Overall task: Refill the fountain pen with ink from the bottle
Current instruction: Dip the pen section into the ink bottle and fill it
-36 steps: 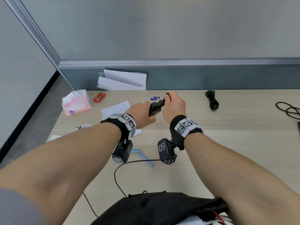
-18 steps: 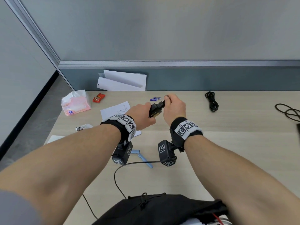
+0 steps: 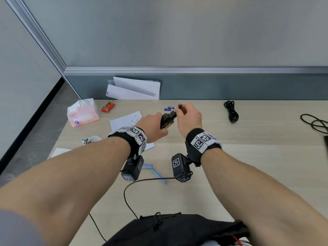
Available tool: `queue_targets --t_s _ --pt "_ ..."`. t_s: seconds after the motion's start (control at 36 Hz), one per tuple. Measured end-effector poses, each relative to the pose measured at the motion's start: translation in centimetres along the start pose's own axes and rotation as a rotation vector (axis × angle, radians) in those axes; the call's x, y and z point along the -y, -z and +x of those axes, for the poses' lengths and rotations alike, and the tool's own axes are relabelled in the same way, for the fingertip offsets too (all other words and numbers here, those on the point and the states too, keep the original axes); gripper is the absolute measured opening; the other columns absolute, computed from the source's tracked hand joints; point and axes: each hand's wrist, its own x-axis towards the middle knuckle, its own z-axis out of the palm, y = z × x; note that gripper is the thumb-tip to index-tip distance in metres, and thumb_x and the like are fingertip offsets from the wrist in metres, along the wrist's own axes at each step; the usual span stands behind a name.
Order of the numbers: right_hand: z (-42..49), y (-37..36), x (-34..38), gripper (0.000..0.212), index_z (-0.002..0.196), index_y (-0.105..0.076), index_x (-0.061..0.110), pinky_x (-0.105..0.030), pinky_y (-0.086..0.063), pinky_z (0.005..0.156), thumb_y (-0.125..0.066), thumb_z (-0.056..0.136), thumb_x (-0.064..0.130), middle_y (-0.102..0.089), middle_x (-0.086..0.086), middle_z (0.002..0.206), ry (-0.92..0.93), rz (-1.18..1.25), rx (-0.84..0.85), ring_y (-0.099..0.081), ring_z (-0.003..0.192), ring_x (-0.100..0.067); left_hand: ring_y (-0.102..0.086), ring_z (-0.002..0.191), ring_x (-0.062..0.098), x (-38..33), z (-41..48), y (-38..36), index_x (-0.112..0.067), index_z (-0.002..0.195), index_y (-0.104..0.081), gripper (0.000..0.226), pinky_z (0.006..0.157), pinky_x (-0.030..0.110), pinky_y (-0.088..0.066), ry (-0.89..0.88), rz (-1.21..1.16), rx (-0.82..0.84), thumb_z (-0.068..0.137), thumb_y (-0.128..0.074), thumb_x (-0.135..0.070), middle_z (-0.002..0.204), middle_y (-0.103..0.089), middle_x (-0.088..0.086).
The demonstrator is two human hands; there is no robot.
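Grips tilted ink bottle (image 3: 166, 120) in left hand (image 3: 150, 128), above counter (image 3: 248, 157). Pinches unidentifiable small item (image 3: 179, 106) in right hand (image 3: 189, 119), beside bottle's neck.

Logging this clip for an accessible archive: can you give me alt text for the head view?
The left hand grips a dark ink bottle, tilted above a pale desk, while the right hand pinches a small dark item beyond its neck; what it is cannot be told. On the desk lie tissues, papers and a coiled cable.
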Motion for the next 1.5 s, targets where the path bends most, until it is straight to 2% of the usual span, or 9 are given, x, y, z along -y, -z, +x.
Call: queue_targets --t_s 0.25,0.44,0.56,0.69,0.83,1.0,1.17,1.36,1.5 --pt "-0.3 0.0 0.1 0.017 0.107 -0.063 0.013 -0.018 -0.04 0.077 -0.053 0.094 0.016 -0.064 -0.001 0.098 0.012 -0.032 -0.01 -0.057 0.088 -0.014 -0.055 0.063 0.017 -0.1 -0.2 0.0 -0.019 0.097 -0.042 0.029 0.051 0.027 -0.04 0.006 -0.006 0.016 0.08 -0.058 -0.037 0.074 -0.054 0.0" --pt "-0.3 0.2 0.4 0.021 0.1 -0.062 0.01 -0.026 -0.041 0.072 -0.043 0.098 0.018 -0.059 -0.001 0.085 0.083 -0.131 -0.023 -0.054 0.081 -0.02 -0.055 0.062 0.017 0.1 -0.5 -0.1 -0.018 0.097 -0.044 0.028 0.051 0.028 -0.041 -0.007 -0.012 0.007 0.08 -0.057 -0.037 0.073 -0.054 0.0" --pt "-0.3 0.4 0.2 0.026 0.098 -0.062 0.009 -0.031 -0.044 0.073 -0.039 0.1 0.02 -0.058 -0.003 0.082 0.098 -0.177 -0.022 -0.054 0.081 -0.024 -0.057 0.065 0.018 -0.1 -0.4 -0.1 -0.019 0.099 -0.044 0.029 0.056 0.03 -0.049 -0.018 -0.003 0.016 0.08 -0.057 -0.037 0.074 -0.056 0.0" --pt "-0.3 0.4 0.2 0.029 0.094 -0.06 0.008 -0.033 -0.043 0.069 -0.036 0.101 0.021 -0.056 -0.005 0.078 0.096 -0.2 -0.024 -0.053 0.076 -0.025 -0.058 0.065 0.019 -0.1 -0.5 -0.3 -0.019 0.099 -0.045 0.03 0.059 0.033 -0.052 -0.026 -0.006 0.018 0.079 -0.058 -0.038 0.075 -0.057 0.001" --pt "-0.2 0.5 0.2 0.029 0.095 -0.06 0.007 -0.028 -0.035 0.065 -0.035 0.101 0.022 -0.055 -0.005 0.078 0.086 -0.204 -0.034 -0.05 0.073 -0.023 -0.058 0.066 0.019 -0.1 -0.5 -0.4 -0.018 0.099 -0.046 0.031 0.061 0.034 -0.052 -0.031 -0.011 0.024 0.079 -0.058 -0.039 0.075 -0.057 0.001" --pt "0.0 0.8 0.2 0.03 0.097 -0.06 0.006 -0.025 -0.031 0.067 -0.034 0.102 0.02 -0.056 -0.004 0.081 0.098 -0.217 -0.072 -0.048 0.076 -0.022 -0.056 0.064 0.017 0.3 -0.6 -0.5 -0.019 0.098 -0.045 0.031 0.057 0.031 -0.049 -0.031 -0.017 0.025 0.079 -0.058 -0.039 0.073 -0.056 0.0" --pt "-0.1 0.4 0.4 0.029 0.101 -0.061 0.009 -0.027 -0.039 0.072 -0.036 0.102 0.023 -0.059 -0.004 0.086 0.075 -0.14 -0.078 -0.053 0.082 -0.022 -0.055 0.062 0.016 0.8 -1.0 -0.4 -0.018 0.097 -0.043 0.029 0.051 0.027 -0.041 -0.017 -0.02 0.026 0.08 -0.058 -0.037 0.072 -0.054 -0.001" --pt "-0.1 -0.1 0.2 0.021 0.096 -0.06 0.017 -0.027 -0.044 0.067 -0.04 0.099 0.025 -0.066 -0.005 0.085 0.022 -0.007 -0.045 -0.062 0.077 -0.026 -0.051 0.061 0.013 0.8 -1.2 0.0 -0.018 0.096 -0.042 0.028 0.048 0.027 -0.035 0.01 -0.017 0.02 0.081 -0.058 -0.036 0.071 -0.052 -0.001" --pt "-0.3 -0.3 0.5 0.014 0.095 -0.061 0.02 -0.038 -0.053 0.077 -0.047 0.095 0.021 -0.067 -0.006 0.088 0.02 0.041 -0.006 -0.064 0.079 -0.026 -0.051 0.062 0.015 0.8 -1.3 0.2 -0.017 0.098 -0.042 0.029 0.049 0.027 -0.036 0.028 0.001 0.023 0.081 -0.058 -0.036 0.072 -0.052 0.0"
